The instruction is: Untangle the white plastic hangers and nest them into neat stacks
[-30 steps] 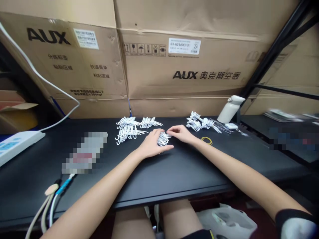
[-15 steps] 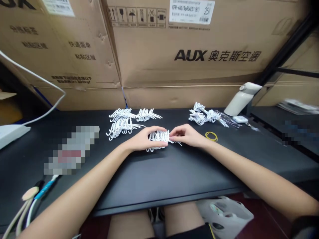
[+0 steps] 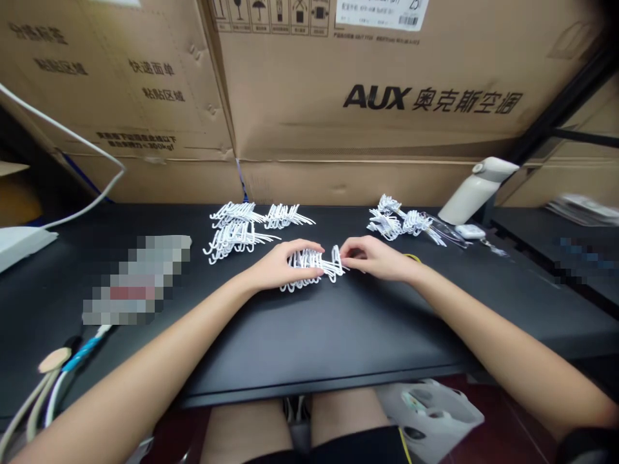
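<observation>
My left hand (image 3: pixel 275 267) curves around a row of nested white wire hooks (image 3: pixel 305 261) on the black table, thumb on the near side and fingers on the far side. To the right of that row stands a separate white hook (image 3: pixel 335 258), its end pinched between the thumb and fingers of my right hand (image 3: pixel 374 258). The fingertips partly hide where it is gripped. Several more stacks of white hooks (image 3: pixel 235 238) lie behind my left hand. Beyond my right hand are bundles of white hooks (image 3: pixel 387 225), some apparently tied.
A yellow rubber band (image 3: pixel 412 258) is partly covered by my right wrist. A pale bottle (image 3: pixel 478 190) leans at the back right near a small white case (image 3: pixel 469 232). Large cardboard boxes (image 3: pixel 290 129) wall off the back. A blurred-out object (image 3: pixel 138 277) with a cable lies left.
My right hand has drawn one hook a little to the right, leaving a gap from the row. My left hand keeps its hold. The camera view has tipped slightly downward.
</observation>
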### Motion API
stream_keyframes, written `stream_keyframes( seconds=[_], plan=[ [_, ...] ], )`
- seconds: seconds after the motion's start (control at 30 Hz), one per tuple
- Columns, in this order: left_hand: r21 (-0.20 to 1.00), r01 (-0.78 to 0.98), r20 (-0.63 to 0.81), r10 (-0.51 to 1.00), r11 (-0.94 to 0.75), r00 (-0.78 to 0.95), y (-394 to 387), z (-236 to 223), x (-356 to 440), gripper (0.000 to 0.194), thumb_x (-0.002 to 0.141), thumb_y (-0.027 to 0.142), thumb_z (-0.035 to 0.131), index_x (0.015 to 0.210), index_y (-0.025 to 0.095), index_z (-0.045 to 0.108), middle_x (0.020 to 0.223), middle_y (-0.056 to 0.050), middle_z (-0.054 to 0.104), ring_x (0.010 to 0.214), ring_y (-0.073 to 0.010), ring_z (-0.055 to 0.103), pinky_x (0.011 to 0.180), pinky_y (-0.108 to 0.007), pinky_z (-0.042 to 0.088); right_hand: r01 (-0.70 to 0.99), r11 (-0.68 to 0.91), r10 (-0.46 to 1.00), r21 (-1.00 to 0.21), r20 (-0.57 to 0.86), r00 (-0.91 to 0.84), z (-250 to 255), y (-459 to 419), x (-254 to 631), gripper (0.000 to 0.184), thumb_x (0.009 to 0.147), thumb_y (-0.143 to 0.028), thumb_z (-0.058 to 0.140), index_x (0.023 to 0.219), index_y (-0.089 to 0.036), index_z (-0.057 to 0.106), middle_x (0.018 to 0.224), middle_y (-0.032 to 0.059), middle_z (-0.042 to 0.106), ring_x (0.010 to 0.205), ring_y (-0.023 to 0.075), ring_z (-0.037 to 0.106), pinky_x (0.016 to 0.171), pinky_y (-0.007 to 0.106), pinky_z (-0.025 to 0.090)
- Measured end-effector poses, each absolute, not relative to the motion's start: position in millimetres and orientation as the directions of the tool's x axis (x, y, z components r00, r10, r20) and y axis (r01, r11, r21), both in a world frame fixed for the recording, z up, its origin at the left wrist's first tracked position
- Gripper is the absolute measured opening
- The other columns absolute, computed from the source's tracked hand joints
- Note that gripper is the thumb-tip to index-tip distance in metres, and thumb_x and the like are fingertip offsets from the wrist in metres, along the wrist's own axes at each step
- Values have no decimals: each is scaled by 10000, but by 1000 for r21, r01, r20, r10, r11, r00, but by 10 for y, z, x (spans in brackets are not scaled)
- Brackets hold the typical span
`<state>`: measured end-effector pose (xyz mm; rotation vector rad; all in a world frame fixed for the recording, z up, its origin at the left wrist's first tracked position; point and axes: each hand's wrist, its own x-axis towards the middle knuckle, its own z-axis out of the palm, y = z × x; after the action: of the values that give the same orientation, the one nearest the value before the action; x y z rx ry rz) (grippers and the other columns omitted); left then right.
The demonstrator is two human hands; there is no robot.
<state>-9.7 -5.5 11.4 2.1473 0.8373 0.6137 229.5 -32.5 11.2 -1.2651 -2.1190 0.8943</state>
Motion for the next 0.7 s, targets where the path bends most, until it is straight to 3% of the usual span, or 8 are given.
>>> stream_keyframes(
  seconds=[0.1, 0.23, 0.43, 0.7],
  plan=[
    [782, 363, 154, 722, -506, 674, -50, 118, -102, 489, 696, 487, 695, 1109, 229, 653, 1240, -50, 625, 1161, -255, 552, 1047, -380, 372, 643, 389, 881, -660, 61, -469, 214, -280, 2508, 179, 811, -327, 567, 740, -181, 642, 774, 53, 682, 695, 178, 625, 653, 298, 487],
    [778, 354, 160, 709, -519, 687, -43, 107, -102, 494, 692, 507, 695, 1097, 227, 654, 1218, -48, 637, 1142, -252, 563, 1040, -377, 382, 731, 376, 921, -569, 143, -362, 304, -241, 2672, 164, 801, -325, 590, 700, -204, 637, 726, 43, 669, 657, 188, 617, 622, 317, 481],
    [785, 288, 323, 759, -548, 565, -98, 164, -68, 461, 773, 464, 643, 1140, 185, 619, 1208, -85, 629, 1133, -232, 566, 1002, -368, 417, 565, 550, 829, -615, 480, -285, 264, -398, 2319, 148, 866, -331, 545, 839, -199, 606, 833, 47, 658, 763, 184, 622, 735, 324, 500],
    [807, 169, 388, 724, -566, 571, -301, 306, 12, 323, 737, 385, 705, 948, 141, 697, 904, -72, 715, 852, -193, 662, 829, -322, 505, 468, 772, 612, -430, 704, -361, 132, -625, 1970, 95, 893, -228, 514, 864, -206, 602, 801, 55, 645, 754, 170, 596, 699, 316, 492]
  ],
)
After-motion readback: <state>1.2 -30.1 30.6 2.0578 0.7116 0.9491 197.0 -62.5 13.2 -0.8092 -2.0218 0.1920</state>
